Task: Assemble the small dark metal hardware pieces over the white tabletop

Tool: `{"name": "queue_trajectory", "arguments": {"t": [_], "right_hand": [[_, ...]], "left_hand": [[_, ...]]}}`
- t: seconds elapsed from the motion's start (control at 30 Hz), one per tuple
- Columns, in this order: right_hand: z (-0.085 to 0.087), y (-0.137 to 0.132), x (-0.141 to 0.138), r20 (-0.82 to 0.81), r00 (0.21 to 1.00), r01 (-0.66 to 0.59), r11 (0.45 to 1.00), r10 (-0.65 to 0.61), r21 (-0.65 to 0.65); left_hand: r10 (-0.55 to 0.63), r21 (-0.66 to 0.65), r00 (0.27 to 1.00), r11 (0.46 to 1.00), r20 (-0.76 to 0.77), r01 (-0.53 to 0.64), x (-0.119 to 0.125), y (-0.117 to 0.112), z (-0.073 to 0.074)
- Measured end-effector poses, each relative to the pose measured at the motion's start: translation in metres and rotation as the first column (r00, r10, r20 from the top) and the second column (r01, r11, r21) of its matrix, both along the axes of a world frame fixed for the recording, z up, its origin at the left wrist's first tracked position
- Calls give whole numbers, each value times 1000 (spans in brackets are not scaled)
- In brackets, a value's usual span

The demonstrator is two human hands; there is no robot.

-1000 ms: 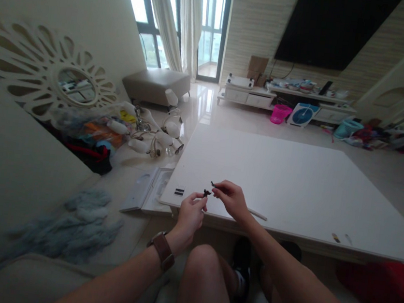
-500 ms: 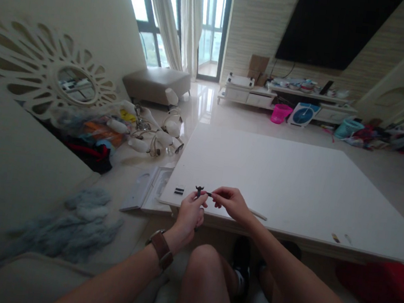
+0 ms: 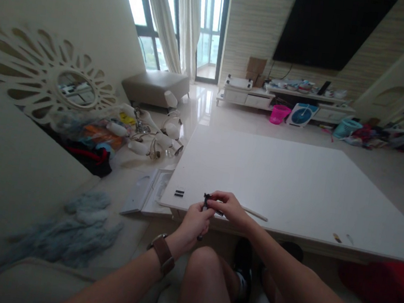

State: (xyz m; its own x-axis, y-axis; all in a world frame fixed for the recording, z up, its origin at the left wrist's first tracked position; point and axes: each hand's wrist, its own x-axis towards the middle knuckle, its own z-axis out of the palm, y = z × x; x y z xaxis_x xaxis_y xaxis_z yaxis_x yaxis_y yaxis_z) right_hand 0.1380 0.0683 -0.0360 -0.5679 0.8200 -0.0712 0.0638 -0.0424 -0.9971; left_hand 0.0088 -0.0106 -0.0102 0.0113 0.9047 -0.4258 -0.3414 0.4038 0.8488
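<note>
Over the near edge of the white table (image 3: 275, 174), my left hand (image 3: 193, 224) is closed around a slim dark tool (image 3: 205, 201). The tool stands roughly upright with its small forked head above my fingers, and its lower end shows below my fist. My right hand (image 3: 231, 208) is closed, its fingertips at the tool's head. Beneath those fingers a small dark piece (image 3: 220, 213) shows in part; its kind is unclear. Left of my hands, two short black strips (image 3: 179, 193) lie on the table. A pale stick (image 3: 255, 213) lies behind my right wrist.
Two small flat pieces (image 3: 337, 238) lie near the table's right front edge. An open white box (image 3: 142, 191) is on the floor at the table's left. A chandelier (image 3: 155, 139) rests behind it. Red cloth (image 3: 382, 293) lies at lower right, grey fluffy cloth (image 3: 84, 225) at left.
My left hand has moved slightly right and down with the tool. My right hand has come from beside the tool to its head, fingers now overlapping it. The view has shifted slightly.
</note>
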Motion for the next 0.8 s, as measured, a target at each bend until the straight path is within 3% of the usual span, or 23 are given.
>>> {"name": "queue_trajectory", "arguments": {"t": [0.13,0.23,0.37,0.43,0.57,0.67,0.8], "right_hand": [[-1,-3,-9,-71,996,56,996,-61,-68],[1,11,-6,-179,959,199,971,-222,-135],[-4,55,25,-192,800,530,819,-569,-220],[-13,79,47,-110,707,670,712,-698,-212],[-44,106,80,34,628,762,606,-777,-229],[-68,113,90,121,585,806,558,-802,-197],[-92,119,92,200,546,838,535,-814,-111]], "left_hand": [[-96,-47,995,994,6,96,1,-3,-1],[-166,-89,986,983,-28,163,0,-4,-1],[-278,-110,955,958,-103,266,0,-5,-1],[-282,-107,952,957,-119,270,1,-5,-1],[-266,-109,958,961,-103,255,1,-5,-3],[-272,-115,959,958,-75,263,1,-5,-3],[-275,-115,961,955,-6,272,1,-6,-2]]}}
